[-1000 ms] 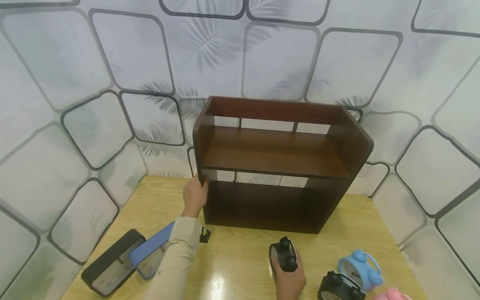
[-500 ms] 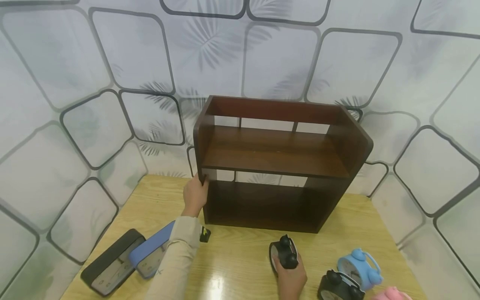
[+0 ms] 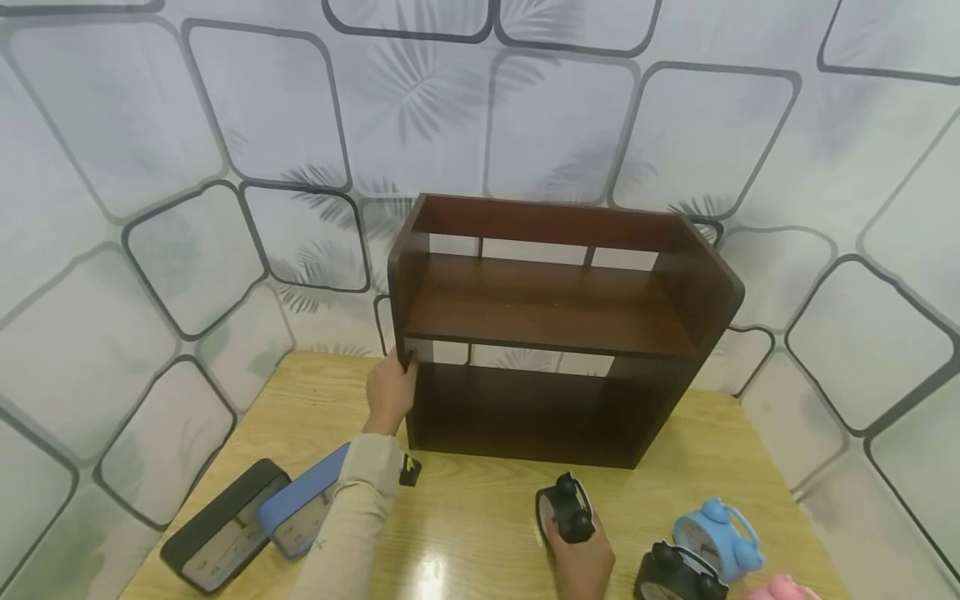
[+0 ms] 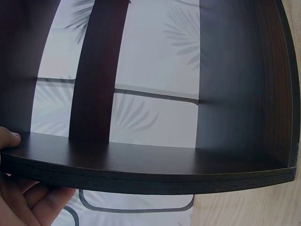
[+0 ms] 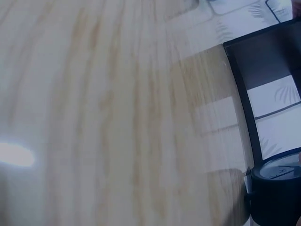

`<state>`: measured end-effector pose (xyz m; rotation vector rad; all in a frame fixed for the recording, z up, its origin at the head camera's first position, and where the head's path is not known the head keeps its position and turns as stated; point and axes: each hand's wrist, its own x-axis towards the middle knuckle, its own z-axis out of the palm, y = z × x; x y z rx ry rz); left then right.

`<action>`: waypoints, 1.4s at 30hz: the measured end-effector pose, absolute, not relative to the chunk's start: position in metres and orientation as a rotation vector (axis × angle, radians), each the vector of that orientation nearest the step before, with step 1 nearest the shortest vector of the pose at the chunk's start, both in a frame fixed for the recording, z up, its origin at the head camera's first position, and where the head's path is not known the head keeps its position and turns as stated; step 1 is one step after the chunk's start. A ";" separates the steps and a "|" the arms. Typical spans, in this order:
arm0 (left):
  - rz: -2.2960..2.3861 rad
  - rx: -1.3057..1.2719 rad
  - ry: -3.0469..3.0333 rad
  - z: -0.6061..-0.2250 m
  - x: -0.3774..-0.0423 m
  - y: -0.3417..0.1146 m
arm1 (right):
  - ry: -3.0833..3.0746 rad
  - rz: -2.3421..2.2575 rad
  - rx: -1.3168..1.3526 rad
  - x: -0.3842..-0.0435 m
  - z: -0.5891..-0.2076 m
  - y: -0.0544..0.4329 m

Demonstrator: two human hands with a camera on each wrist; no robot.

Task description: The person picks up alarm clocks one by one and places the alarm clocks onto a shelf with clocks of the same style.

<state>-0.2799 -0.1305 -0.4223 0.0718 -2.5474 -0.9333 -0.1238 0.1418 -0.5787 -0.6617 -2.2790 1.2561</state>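
A dark brown two-tier wooden shelf (image 3: 555, 304) stands on the wooden table, near the back wall. My left hand (image 3: 391, 392) grips the edge of its left side panel; in the left wrist view the thumb (image 4: 8, 138) lies on the panel's inner face and the fingers curl beneath. In my right hand (image 3: 583, 558) is a black twin-bell alarm clock (image 3: 567, 508), held from behind in front of the shelf. Part of that clock (image 5: 277, 193) also shows at the right wrist view's lower right corner, where the hand is mostly out of frame.
To the right are another black alarm clock (image 3: 678, 573), a light blue one (image 3: 718, 540) and a pink object (image 3: 782, 588) cut off by the frame. A black digital clock (image 3: 225, 527) and a blue one (image 3: 303, 504) lie at left. A small black item (image 3: 409, 470) sits beside the left sleeve.
The right hand with the black alarm clock has shifted only very slightly. The left hand keeps its grip on the shelf, which stays in place.
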 end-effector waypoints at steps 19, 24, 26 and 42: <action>-0.950 0.087 -2.548 -0.426 -0.280 -0.132 | -2.373 1.087 -0.277 -0.146 -0.492 0.142; -0.942 0.085 -2.536 -0.427 -0.281 -0.133 | -2.382 1.120 -0.073 -0.159 -0.449 0.149; -0.944 0.081 -2.535 -0.427 -0.281 -0.133 | -2.390 1.135 -0.025 -0.163 -0.433 0.151; -0.941 0.082 -2.542 -0.426 -0.282 -0.131 | -2.505 1.326 0.355 -0.209 -0.324 0.150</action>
